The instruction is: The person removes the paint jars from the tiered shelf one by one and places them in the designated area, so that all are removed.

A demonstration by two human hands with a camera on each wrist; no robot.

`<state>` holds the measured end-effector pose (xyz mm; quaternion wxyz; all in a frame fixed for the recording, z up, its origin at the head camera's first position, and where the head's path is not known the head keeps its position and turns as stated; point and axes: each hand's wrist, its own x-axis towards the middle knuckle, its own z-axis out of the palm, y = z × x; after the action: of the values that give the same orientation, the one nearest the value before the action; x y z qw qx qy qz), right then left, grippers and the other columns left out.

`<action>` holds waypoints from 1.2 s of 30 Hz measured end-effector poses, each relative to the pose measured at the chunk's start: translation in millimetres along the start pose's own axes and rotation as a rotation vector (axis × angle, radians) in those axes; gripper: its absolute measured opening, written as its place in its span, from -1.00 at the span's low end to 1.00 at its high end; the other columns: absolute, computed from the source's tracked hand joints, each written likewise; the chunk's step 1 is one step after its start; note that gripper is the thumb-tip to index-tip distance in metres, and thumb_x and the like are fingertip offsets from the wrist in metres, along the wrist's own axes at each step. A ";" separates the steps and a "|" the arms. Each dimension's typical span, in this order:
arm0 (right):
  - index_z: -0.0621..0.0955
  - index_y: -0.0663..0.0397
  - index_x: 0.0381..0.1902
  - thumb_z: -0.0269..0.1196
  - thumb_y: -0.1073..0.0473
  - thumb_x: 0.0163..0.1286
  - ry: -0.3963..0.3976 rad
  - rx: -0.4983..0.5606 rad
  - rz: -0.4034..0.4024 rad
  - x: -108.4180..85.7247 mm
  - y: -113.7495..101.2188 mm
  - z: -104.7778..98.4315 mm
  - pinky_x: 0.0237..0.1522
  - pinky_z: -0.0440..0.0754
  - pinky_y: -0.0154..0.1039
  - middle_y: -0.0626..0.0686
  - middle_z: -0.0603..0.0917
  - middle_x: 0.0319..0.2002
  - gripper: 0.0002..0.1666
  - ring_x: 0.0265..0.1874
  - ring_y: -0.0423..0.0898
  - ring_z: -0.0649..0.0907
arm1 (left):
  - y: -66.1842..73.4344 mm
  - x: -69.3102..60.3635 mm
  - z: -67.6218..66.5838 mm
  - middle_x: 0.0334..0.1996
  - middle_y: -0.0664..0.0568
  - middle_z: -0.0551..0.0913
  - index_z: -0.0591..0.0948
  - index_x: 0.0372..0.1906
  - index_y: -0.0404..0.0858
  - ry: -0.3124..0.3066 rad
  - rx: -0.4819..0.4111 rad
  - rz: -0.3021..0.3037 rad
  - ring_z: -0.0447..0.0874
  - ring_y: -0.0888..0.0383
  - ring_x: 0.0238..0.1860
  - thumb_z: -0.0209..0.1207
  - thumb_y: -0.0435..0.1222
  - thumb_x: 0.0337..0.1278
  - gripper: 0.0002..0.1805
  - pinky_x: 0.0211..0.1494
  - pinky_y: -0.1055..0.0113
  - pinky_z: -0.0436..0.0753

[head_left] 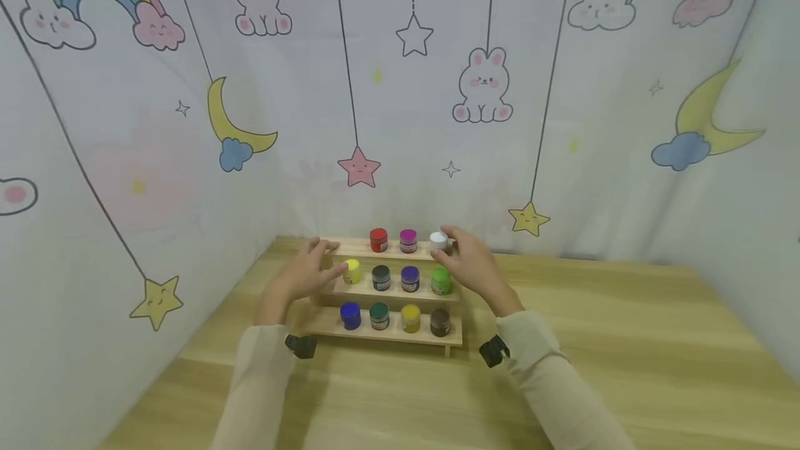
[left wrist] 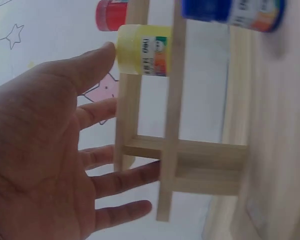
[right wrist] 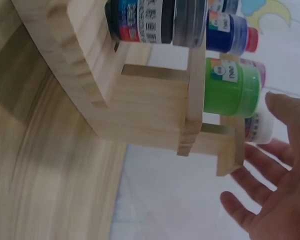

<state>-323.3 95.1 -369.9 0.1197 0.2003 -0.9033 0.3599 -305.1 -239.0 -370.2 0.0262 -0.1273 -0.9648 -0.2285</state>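
A three-tier wooden rack (head_left: 375, 294) holds rows of small paint jars. My right hand (head_left: 471, 266) is at the top tier's right end, its thumb and index finger around a white paint jar (head_left: 439, 240); the green jar (right wrist: 232, 90) stands on the tier below. At the rack's left end, my left hand (head_left: 303, 273) has its fingers spread. Its thumb tip is at the lid of the yellow paint jar (left wrist: 142, 50) on the middle tier, and the other fingers reach behind the rack's end. Red (head_left: 378, 240) and magenta (head_left: 408, 242) jars stand on the top tier.
On the middle tier are black (head_left: 381, 278) and purple (head_left: 410, 279) jars. Blue (head_left: 351, 316), dark green (head_left: 378, 316), yellow-orange (head_left: 410, 319) and brown (head_left: 440, 323) jars line the bottom tier. The wooden table (head_left: 600, 367) meets a patterned curtain (head_left: 300, 89) behind.
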 end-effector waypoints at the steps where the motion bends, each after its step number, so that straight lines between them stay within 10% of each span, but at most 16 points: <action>1: 0.44 0.22 0.38 0.30 -0.02 0.43 0.004 -0.016 0.003 1.4 1.0 1.3 -0.17 0.60 -0.09 0.18 0.66 0.07 -0.31 -0.25 -0.02 0.65 | 0.3 0.4 0.2 0.48 -0.43 0.01 0.30 0.45 -0.28 -0.012 -0.008 -0.011 0.18 -0.45 0.40 0.05 0.13 0.42 -0.26 0.27 -0.38 0.30; 18: 0.62 0.17 0.15 0.40 0.04 0.33 0.082 -0.048 -0.023 2.6 7.7 2.5 0.05 0.58 0.08 0.12 0.75 -0.06 -0.49 -0.06 0.07 0.70 | -6.3 1.3 1.7 0.35 -0.34 0.17 0.37 0.38 -0.26 0.010 -0.073 -0.013 0.43 -0.34 0.23 0.14 0.17 0.32 -0.25 0.15 -0.30 0.48; 27: 0.65 0.16 0.07 0.41 0.10 0.32 0.170 -0.060 -0.116 -0.3 6.1 2.8 -0.29 0.51 -0.16 0.04 0.74 -0.27 -0.59 -0.36 -0.06 0.61 | -10.3 1.7 -6.5 0.36 -0.36 0.12 0.35 0.38 -0.25 0.029 -0.103 0.000 0.41 -0.35 0.23 0.16 0.15 0.32 -0.26 0.16 -0.29 0.48; 36: 0.62 0.23 0.08 0.40 0.13 0.33 0.150 -0.028 -0.096 -12.0 12.7 -6.4 -0.05 0.66 0.10 0.19 0.76 -0.12 -0.56 -0.04 0.17 0.72 | -5.9 2.0 -6.0 0.32 -0.35 0.16 0.36 0.38 -0.23 -0.019 -0.073 -0.003 0.45 -0.30 0.18 0.12 0.12 0.37 -0.31 0.12 -0.26 0.52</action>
<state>-317.8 111.2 -377.3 0.2068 0.2145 -0.8860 0.3553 -308.6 -246.4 -367.2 0.0121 -0.1288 -0.9563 -0.2621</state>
